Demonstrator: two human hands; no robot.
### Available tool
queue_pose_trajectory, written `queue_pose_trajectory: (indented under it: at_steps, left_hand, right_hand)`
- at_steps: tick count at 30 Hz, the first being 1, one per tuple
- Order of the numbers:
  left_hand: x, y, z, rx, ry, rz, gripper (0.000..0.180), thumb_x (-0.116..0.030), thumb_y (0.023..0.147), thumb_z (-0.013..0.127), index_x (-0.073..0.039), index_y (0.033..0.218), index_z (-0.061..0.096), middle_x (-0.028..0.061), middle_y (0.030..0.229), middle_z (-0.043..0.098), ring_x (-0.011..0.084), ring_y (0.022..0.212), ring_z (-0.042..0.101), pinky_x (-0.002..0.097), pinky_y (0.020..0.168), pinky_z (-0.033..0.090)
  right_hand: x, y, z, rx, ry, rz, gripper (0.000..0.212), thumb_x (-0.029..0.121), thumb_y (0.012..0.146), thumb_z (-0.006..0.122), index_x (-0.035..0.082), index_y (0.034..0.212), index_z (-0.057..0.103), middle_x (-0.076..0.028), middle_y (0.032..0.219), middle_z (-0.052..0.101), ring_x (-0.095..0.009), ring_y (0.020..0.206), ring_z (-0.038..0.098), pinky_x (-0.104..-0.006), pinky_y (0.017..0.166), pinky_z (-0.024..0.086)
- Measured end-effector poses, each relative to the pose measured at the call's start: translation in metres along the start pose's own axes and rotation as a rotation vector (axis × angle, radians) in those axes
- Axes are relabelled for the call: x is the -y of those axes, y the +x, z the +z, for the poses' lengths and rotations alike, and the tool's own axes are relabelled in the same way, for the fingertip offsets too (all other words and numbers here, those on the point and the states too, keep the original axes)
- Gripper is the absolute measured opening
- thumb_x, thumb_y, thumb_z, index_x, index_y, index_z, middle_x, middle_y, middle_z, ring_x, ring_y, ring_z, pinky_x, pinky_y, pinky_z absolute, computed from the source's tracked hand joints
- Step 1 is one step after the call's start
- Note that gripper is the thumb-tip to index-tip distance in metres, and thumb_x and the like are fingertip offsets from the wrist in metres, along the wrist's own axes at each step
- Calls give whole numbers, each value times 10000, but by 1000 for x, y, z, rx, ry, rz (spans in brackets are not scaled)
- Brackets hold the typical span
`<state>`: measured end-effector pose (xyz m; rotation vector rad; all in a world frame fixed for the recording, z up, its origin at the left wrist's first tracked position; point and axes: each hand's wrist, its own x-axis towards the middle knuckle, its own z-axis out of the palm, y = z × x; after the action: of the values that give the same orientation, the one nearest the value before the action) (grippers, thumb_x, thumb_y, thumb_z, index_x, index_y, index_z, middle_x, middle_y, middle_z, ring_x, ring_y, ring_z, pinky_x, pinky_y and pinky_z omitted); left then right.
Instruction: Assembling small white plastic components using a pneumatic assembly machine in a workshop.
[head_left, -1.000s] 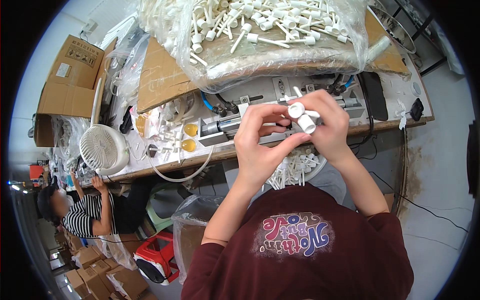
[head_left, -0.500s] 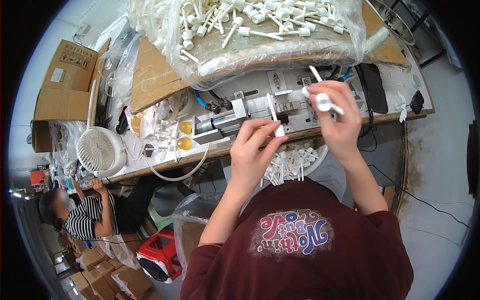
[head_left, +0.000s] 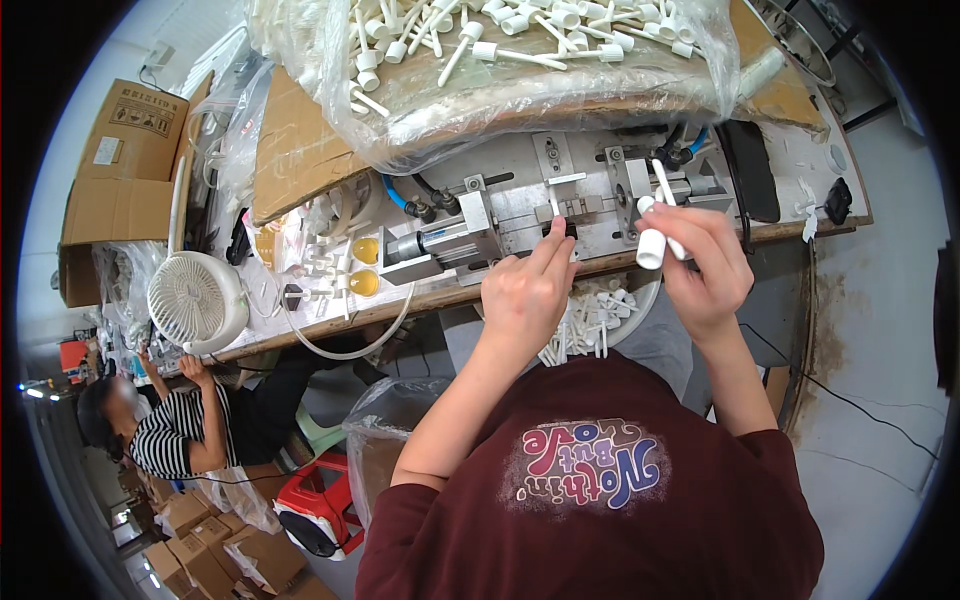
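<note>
My left hand [head_left: 528, 292] reaches over the metal clamping fixture [head_left: 565, 212] on the bench. Its index finger stretches out, the tip on a white capped stick [head_left: 556, 201] lying in the fixture's middle; the thumb is apart from it. To the right, my right hand [head_left: 708, 268] is closed around a few white capped sticks [head_left: 650, 250], one with its cap toward me and another with its stick pointing up and away. In my lap below sits a round white container [head_left: 648, 300] full of the same white capped sticks [head_left: 590, 322].
A plastic-lined cardboard tray [head_left: 440, 120] heaped with white capped sticks stands behind the fixture. Left are yellow round pots [head_left: 364, 282], a white fan [head_left: 198, 302] and a hose. A black phone-like slab [head_left: 750, 172] lies at right. Another person in stripes [head_left: 180, 440] sits far left.
My left hand has brought its capped stick down into the fixture and now presses with a stretched finger. My right hand has lowered slightly and turned its capped sticks.
</note>
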<state>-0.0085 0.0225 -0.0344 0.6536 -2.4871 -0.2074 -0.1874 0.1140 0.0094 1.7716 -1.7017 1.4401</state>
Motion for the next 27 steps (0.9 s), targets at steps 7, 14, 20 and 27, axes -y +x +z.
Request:
queue_pose_trajectory:
  at_steps: [7,14,20,27]
  left_hand:
    - [-15,8,-27,-57,-754,-212,374,-38,738,828,-10,1092,714,102,1016,719,158,780,709,282,698,581]
    - [-20,1,-33,-180,-560,-124,388,-4,734,819,5,1106,709,123,1063,695,190,806,708,296,700,577]
    - [-1,-11,-8,-81,-149,14,288,-96,756,769,-2,1022,708,117,1200,678,191,757,688,306,627,538]
    - [4,3,0,-21,-8,12,260,-165,754,792,-83,995,740,14,1140,721,186,555,604,283,543,490]
  right_hand:
    - [-2,-18,5,113,-58,-237,337,5,658,670,-39,990,710,-160,977,693,-262,761,696,-337,614,568]
    - [0,-11,18,103,-38,-178,370,-10,668,684,-12,1038,705,-148,1001,699,-272,825,708,-324,677,580]
    - [4,-4,8,-13,516,628,271,-58,832,729,-19,1093,669,-70,902,700,-99,697,662,-212,591,534]
    - [6,2,-5,109,786,971,478,-53,777,788,-7,1143,485,-48,734,637,-34,514,533,-170,430,393]
